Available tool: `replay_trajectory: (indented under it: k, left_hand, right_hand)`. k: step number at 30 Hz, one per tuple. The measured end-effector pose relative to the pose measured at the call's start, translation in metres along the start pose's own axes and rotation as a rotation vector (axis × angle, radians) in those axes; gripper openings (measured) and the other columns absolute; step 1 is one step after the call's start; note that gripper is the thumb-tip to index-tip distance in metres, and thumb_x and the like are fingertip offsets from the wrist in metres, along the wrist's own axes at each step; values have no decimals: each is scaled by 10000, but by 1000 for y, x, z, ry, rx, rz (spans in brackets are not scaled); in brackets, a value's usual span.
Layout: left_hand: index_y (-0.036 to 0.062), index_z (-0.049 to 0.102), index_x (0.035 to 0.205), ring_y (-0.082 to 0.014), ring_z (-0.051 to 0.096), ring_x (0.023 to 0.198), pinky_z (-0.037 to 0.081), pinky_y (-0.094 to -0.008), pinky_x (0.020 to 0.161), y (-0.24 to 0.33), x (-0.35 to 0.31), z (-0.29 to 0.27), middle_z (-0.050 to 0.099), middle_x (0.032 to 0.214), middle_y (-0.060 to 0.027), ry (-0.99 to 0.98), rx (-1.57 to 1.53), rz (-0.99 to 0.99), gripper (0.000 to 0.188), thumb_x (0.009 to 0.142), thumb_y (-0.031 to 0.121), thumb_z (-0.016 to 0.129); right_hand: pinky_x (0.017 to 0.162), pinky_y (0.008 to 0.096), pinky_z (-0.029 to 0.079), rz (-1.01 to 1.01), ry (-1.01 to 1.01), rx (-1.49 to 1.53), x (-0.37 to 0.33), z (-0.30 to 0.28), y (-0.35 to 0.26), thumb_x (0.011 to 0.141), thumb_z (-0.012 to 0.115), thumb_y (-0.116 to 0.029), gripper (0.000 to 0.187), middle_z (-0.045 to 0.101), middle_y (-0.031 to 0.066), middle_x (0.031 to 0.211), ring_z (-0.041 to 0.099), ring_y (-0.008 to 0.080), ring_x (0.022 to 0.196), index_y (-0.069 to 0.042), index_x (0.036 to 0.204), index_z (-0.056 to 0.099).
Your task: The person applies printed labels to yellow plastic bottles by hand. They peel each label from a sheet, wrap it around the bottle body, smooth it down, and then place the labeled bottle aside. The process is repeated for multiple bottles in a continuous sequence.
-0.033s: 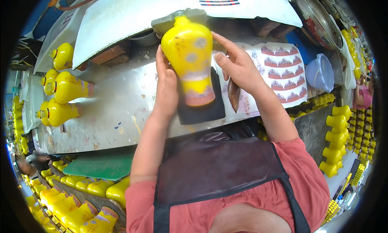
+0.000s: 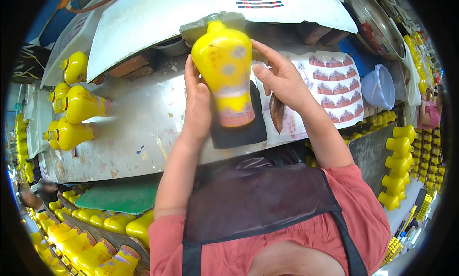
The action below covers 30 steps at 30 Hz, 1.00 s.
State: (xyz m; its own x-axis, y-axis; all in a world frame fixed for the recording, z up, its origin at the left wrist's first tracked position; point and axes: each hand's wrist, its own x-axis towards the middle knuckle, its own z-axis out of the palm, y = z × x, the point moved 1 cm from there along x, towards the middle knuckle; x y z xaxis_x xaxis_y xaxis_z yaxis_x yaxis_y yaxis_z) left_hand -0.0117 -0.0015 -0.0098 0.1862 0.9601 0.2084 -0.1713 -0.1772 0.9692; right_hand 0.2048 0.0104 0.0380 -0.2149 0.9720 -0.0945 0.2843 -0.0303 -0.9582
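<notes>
A glossy yellow vase (image 2: 222, 60) with purple flower patterns and a pink band at its foot lies on its side, neck away from me. Its foot end is over a black pad (image 2: 239, 136), and its neck rests by a grey, worn block (image 2: 190, 32). My left hand (image 2: 197, 96) is closed against its left side, fingers partly hidden behind it. From the right, my right hand (image 2: 279, 77) holds it with the fingertips at its shoulder. Just below that hand is a brown pointed blade-like tool (image 2: 276, 114); whether the fingers hold it, I cannot tell.
Sheets of pink-and-purple decals (image 2: 337, 87) lie right of the vase, beside a pale blue bucket (image 2: 378, 87). Several yellow vases (image 2: 79, 104) lie at the table's left. A white board (image 2: 158, 17) with striped strips spans the far side. More yellow vases (image 2: 86, 249) fill racks below.
</notes>
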Motion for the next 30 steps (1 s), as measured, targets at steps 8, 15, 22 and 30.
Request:
replay_trajectory:
  k: [8,15,22,30]
  left_hand:
    - [13,145,1615,-370,288,1500,239,-481,1228,5,13,-4,246,1629,-232,116,356,133,829,992,431,497]
    - [-14,212,1584,-433,227,1514,190,-506,1245,7,23,4,219,1633,-257,110,637,252,767,989,378,497]
    - [-29,204,1575,-446,204,1517,183,-523,1242,7,22,7,205,1632,-266,117,665,254,821,931,286,604]
    - [-11,273,1555,-463,252,1481,216,-541,1221,13,25,0,249,1605,-271,107,790,375,802,908,298,632]
  right_hand:
    - [623,226,488,-203,127,-140,18,5,-19,981,676,-349,628,632,61,1110,556,54,701,-64,1504,480]
    - [1077,424,459,-139,112,-254,23,8,-31,855,740,-413,774,574,240,1412,572,369,1297,-29,1478,486]
    - [1059,452,469,-151,146,-349,24,13,-39,844,740,-384,760,586,264,1378,583,420,1260,-42,1476,494]
    - [699,393,562,-490,172,-606,26,8,-50,876,743,-283,528,623,155,941,684,323,800,-228,1390,633]
